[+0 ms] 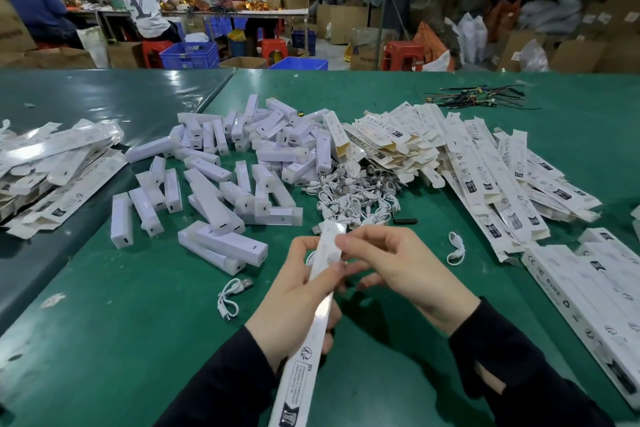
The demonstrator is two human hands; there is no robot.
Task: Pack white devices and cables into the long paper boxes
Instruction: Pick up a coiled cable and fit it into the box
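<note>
Green covering spans the worktop, and at its left edge lies a heap of flattened box sleeves, probably stock waiting to be opened. Next come the white devices, scattered within easy reach, then a tangle of short white cables, and a loose cable nearer the person. At centre the left hand wraps its fingers round a long paper box, holding it tilted with its far end raised, seemingly to steady it. The right hand pinches that end, apparently working the flap or feeding contents in; which one is unclear. The box is narrow, white and glossy, with printed markings. Further right lie more flat boxes and finished boxes.
</note>
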